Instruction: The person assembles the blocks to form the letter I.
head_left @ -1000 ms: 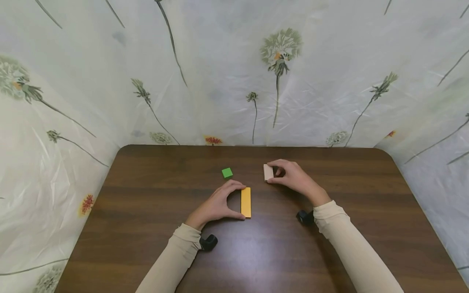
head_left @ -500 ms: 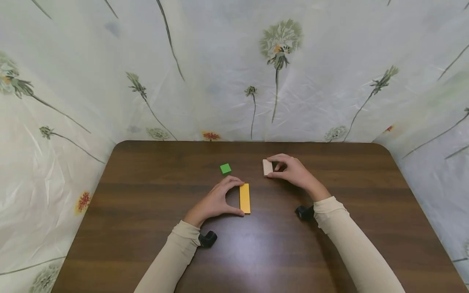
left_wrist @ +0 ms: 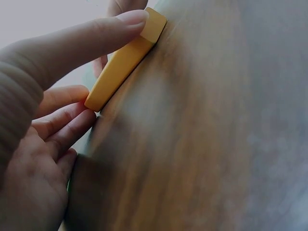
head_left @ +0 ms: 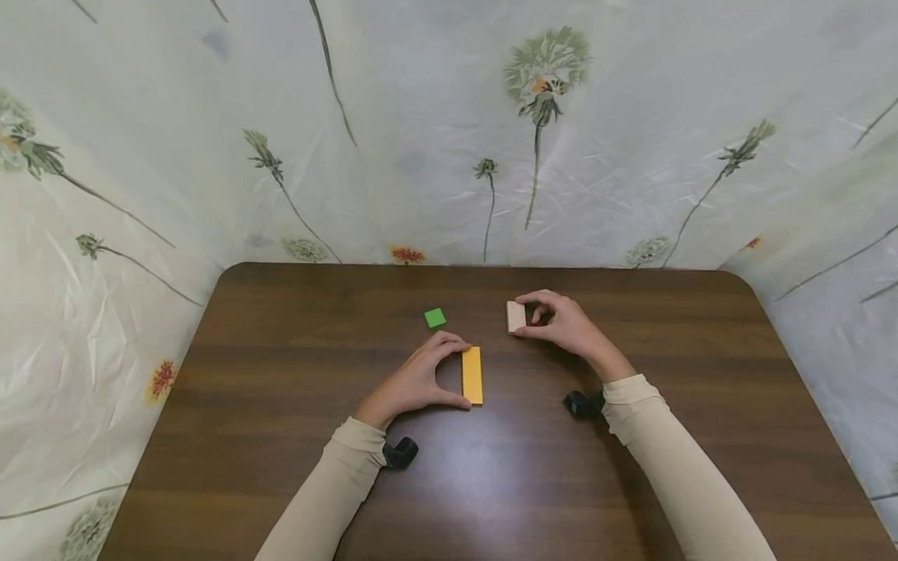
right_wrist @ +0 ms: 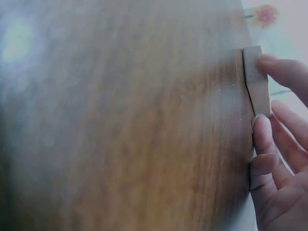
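Observation:
A long yellow block (head_left: 472,376) lies on the brown table with its length running toward the person. My left hand (head_left: 418,382) holds it by its two ends, thumb at the near end and fingers at the far end. The left wrist view shows the yellow block (left_wrist: 122,65) flat on the wood between thumb and fingertips. Farther back and to the right, my right hand (head_left: 564,323) pinches a pale, unpainted wooden block (head_left: 515,318) between thumb and fingers. In the right wrist view that pale block (right_wrist: 257,79) touches the tabletop. A small green block (head_left: 435,318) lies beyond my left hand, untouched.
The dark wood table (head_left: 491,483) has rounded far corners. A pale curtain (head_left: 407,140) printed with dandelions hangs along its back and both sides. Black wrist devices (head_left: 401,453) sit under both beige sleeves (head_left: 680,460).
The view has tilted and shifted slightly. Both hands keep their holds, and the blocks stay in the same places on the table.

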`<state>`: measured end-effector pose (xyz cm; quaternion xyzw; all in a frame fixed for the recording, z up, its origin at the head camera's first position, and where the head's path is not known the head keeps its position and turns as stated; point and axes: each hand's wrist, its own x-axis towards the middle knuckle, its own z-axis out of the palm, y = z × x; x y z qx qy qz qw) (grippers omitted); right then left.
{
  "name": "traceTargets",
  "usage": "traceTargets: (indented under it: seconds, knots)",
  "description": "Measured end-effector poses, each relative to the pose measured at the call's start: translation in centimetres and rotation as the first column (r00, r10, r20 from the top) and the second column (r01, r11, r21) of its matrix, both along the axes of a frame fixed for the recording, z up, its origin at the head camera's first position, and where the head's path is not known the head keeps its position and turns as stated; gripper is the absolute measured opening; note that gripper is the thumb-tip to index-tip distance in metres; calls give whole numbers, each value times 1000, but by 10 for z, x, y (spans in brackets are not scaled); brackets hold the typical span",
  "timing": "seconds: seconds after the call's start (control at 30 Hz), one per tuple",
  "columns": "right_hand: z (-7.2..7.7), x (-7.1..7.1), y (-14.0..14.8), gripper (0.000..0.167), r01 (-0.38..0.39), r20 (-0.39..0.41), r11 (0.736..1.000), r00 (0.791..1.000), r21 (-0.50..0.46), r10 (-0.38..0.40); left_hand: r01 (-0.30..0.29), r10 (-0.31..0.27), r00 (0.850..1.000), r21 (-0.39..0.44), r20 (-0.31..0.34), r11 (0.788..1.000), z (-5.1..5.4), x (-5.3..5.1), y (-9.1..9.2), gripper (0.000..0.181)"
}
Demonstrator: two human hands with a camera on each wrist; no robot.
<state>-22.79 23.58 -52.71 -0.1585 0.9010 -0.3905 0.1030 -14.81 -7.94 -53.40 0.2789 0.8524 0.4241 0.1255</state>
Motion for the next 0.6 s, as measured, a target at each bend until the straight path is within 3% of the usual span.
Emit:
traceTargets:
  seconds: [0.6]
  knots:
    - [2,1,-1,56,0,-12,1000,1000,-10,0,9,-9,1000,26,-18,1000,0,0,0,88]
